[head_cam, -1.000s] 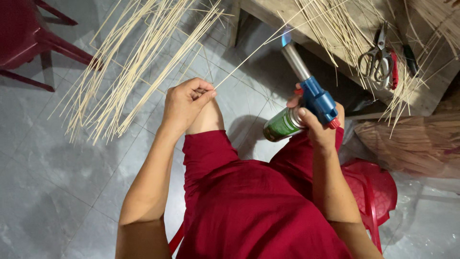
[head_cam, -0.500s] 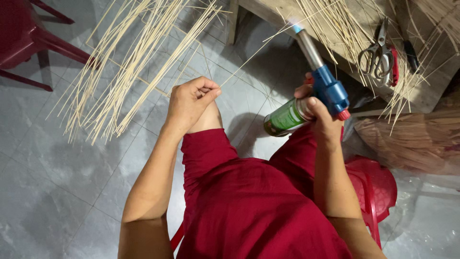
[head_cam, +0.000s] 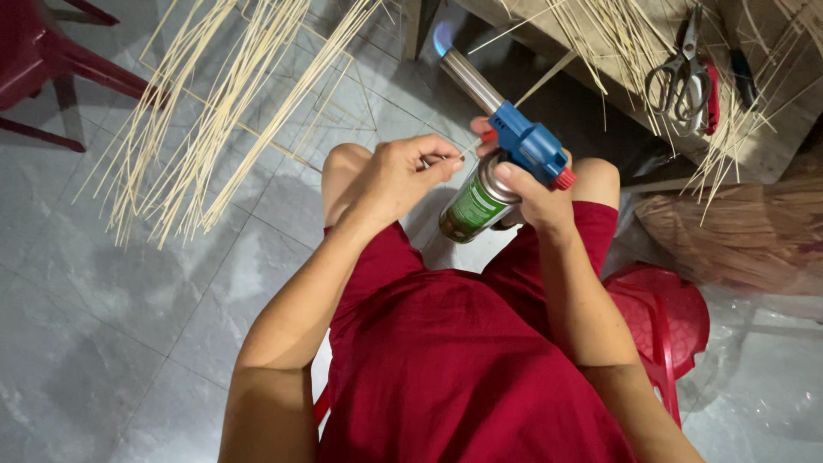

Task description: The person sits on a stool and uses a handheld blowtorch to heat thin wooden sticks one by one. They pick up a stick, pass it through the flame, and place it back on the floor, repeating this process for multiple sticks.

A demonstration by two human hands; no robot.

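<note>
Pinching a thin pale reed strip (head_cam: 514, 107), left hand (head_cam: 396, 177); right hand (head_cam: 533, 193) wrapped around blue-headed metal torch (head_cam: 501, 154).

Blue torch head (head_cam: 533, 144), green canister (head_cam: 473, 208), red stool (head_cam: 664, 319), pale sticks (head_cam: 206, 111), grey floor tiles (head_cam: 103, 309).

Right hand (head_cam: 538, 195) gripping lit blue torch (head_cam: 514, 141) on green canister (head_cam: 474, 207), left hand (head_cam: 396, 176) pinching thin stick (head_cam: 523, 92)
</note>
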